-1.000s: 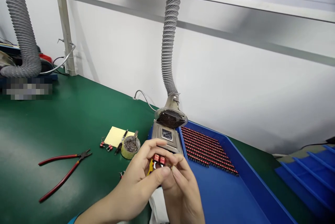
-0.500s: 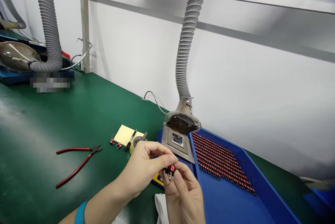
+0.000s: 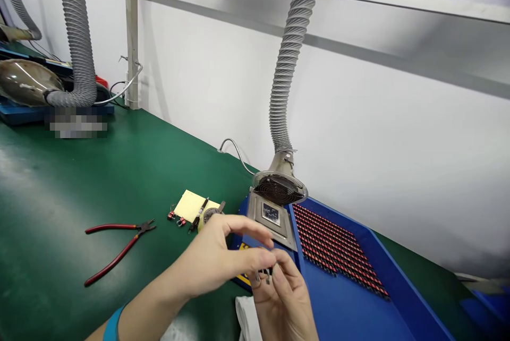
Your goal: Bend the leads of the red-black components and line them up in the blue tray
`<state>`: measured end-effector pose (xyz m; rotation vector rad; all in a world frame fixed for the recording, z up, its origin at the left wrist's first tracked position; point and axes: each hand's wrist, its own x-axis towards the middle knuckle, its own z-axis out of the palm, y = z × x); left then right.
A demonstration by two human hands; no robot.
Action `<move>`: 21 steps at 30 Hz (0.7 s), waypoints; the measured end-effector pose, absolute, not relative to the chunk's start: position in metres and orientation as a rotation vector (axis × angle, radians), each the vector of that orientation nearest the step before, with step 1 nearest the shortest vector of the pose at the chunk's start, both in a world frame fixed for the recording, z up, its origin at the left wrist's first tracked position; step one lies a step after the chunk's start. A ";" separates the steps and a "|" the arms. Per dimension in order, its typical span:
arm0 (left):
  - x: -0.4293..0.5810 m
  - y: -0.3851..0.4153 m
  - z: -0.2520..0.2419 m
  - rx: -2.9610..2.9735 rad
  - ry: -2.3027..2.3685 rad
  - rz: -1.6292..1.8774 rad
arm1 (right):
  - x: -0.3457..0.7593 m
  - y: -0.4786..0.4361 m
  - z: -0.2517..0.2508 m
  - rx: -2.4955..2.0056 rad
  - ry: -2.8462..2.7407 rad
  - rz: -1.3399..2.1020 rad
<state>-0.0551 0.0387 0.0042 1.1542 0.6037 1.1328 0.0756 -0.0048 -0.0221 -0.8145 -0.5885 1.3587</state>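
My right hand (image 3: 282, 293) pinches a small red coil with metal leads (image 3: 268, 278) between thumb and fingertips. Most of the coil is hidden behind the fingers, and only its bent leads show clearly. Over it, my left hand (image 3: 227, 250) is open, its index finger raised apart from the thumb. The left thumb tip lies against the right fingertips; whether it touches the coil I cannot tell. Behind the hands is a square metal plate (image 3: 287, 232) on a blue unit, partly covered by them.
A blue tray (image 3: 346, 309) at right holds rows of red-and-black coils (image 3: 338, 248). Red-handled pliers (image 3: 137, 232) lie left on the green table (image 3: 59, 192). Near yellow paper (image 3: 191, 205) are a pen (image 3: 199, 213) and two loose coils. An extraction hood (image 3: 281, 184) hangs above the plate.
My left index finger has lifted away from its thumb, letting go of the coil's upper side. The coil has turned or sunk in my right fingers, so its red winding no longer shows.
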 end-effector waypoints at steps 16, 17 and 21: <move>-0.096 0.015 -0.019 1.316 0.865 1.612 | 0.109 -0.017 -0.024 -0.949 -0.483 1.276; -0.104 0.005 -0.033 1.555 0.882 1.540 | 0.119 -0.016 -0.025 -0.981 -0.471 1.281; -0.123 -0.045 -0.101 2.006 1.062 1.342 | 0.162 -0.002 -0.027 -1.093 -0.494 1.280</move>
